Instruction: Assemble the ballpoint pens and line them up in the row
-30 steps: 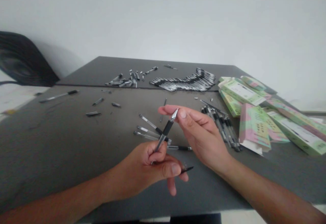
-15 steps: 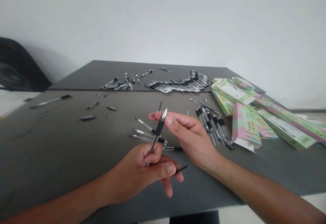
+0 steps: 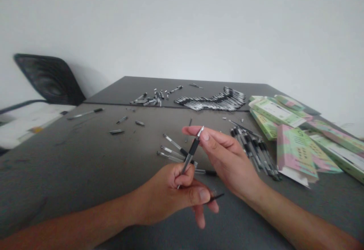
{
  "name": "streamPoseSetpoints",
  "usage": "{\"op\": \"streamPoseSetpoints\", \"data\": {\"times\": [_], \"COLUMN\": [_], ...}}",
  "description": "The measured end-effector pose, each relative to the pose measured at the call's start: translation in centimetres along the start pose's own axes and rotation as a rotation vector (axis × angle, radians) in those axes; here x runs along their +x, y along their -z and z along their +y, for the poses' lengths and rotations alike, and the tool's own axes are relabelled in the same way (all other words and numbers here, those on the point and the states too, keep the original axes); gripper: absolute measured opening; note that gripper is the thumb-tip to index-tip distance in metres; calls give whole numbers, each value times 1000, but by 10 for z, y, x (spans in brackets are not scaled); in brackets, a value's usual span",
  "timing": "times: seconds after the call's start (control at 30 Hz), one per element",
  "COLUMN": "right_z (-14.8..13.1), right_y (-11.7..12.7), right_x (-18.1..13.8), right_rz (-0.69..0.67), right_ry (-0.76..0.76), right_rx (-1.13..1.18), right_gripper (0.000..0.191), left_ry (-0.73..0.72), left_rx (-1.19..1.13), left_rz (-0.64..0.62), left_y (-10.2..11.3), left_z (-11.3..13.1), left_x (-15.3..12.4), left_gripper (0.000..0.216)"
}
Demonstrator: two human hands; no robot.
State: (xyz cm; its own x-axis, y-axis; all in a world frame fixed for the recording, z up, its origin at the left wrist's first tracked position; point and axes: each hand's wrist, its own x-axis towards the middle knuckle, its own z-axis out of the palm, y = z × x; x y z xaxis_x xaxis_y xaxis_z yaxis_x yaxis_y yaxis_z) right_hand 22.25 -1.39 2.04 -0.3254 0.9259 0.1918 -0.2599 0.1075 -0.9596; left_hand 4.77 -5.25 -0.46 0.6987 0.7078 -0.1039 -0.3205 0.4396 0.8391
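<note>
My left hand (image 3: pixel 178 193) is closed round the clear barrel of a gel pen (image 3: pixel 194 147), which slants up with its black grip and silver tip on top. Between the thumb and fingers of that same hand sits a thin dark piece with a clear end, perhaps a pen cap (image 3: pixel 217 197). At the silver tip, my right hand (image 3: pixel 233 162) pinches with thumb and index finger. A few loose pens (image 3: pixel 172 149) lie on the table just behind my hands. Beside my right hand is a pile of pens (image 3: pixel 257 151) with black grips.
Across the dark table (image 3: pixel 85 166) runs a long row of pens (image 3: pixel 212 100) at the back. Left of it lies a heap of pen parts (image 3: pixel 150 99). Green and pink cardboard boxes (image 3: pixel 295 151) cover the right side. A black mesh chair (image 3: pixel 48 77) stands at the left.
The whole view has shifted, so table and hands appear farther right and slightly lower. Both hands keep the same hold on the pen.
</note>
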Motion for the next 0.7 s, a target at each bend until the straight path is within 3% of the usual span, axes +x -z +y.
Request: {"op": "streamPoseSetpoints", "data": {"times": [0.13, 0.2, 0.37, 0.47, 0.7], "right_z": [2, 2, 2, 1, -2], "right_y": [1, 0, -1, 0, -2], "right_x": [3, 3, 0, -1, 4], "right_rz": [94, 106, -28, -57, 59], "right_ry": [-16, -11, -18, -22, -51], "right_rx": [11, 37, 82, 39, 25], "right_gripper": [14, 19, 38, 32, 25], "left_ry": [-3, -8, -56, -76, -93], "left_rx": [6, 19, 30, 27, 65], "left_rz": [-25, -38, -26, -51, -28], "left_y": [1, 2, 7, 9, 11], "left_z": [-2, -3, -7, -10, -19], "left_x": [1, 2, 4, 6, 7], "left_gripper": [58, 59, 61, 61, 63]}}
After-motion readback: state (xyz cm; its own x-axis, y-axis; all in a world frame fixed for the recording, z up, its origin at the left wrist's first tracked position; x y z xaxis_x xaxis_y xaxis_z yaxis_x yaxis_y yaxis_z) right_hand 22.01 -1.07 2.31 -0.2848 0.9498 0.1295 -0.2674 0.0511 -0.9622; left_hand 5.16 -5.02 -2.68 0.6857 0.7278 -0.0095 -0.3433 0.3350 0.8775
